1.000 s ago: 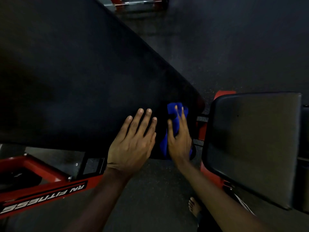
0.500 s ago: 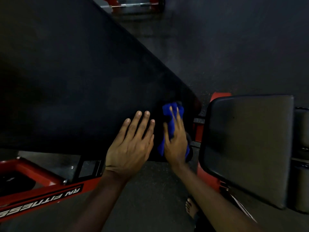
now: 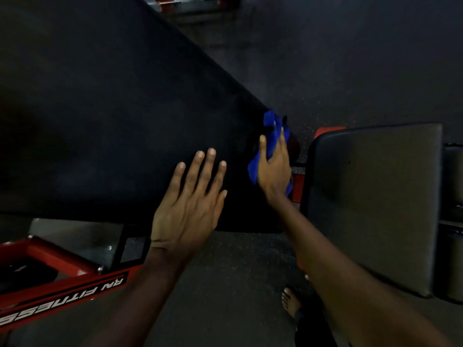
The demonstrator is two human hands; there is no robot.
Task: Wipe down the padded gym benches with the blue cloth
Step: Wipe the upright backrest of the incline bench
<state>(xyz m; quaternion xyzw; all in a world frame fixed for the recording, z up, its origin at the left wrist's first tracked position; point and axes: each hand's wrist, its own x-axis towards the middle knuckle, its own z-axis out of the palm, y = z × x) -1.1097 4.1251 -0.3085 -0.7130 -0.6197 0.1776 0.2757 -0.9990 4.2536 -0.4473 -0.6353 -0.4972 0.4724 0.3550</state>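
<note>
A large black padded bench back (image 3: 112, 121) fills the left and centre of the head view, slanting down to the right. My left hand (image 3: 190, 201) lies flat on its lower part with the fingers straight and spread. My right hand (image 3: 274, 169) presses the blue cloth (image 3: 270, 128) against the pad's right edge, its fingers stretched over the cloth. Blue folds stick out above the fingertips and to the left of the palm. A second padded seat (image 3: 375, 196), dark grey, sits to the right.
A red frame bar (image 3: 62, 296) lettered "RN FITNESS" runs along the lower left. Red frame parts (image 3: 298, 186) show between the two pads. Dark speckled floor (image 3: 350, 58) lies beyond, my bare foot (image 3: 290, 301) below. More red equipment (image 3: 190, 3) stands at the top.
My right hand has slid the blue cloth up and to the right along the pad's edge. My left hand stays flat in about the same place.
</note>
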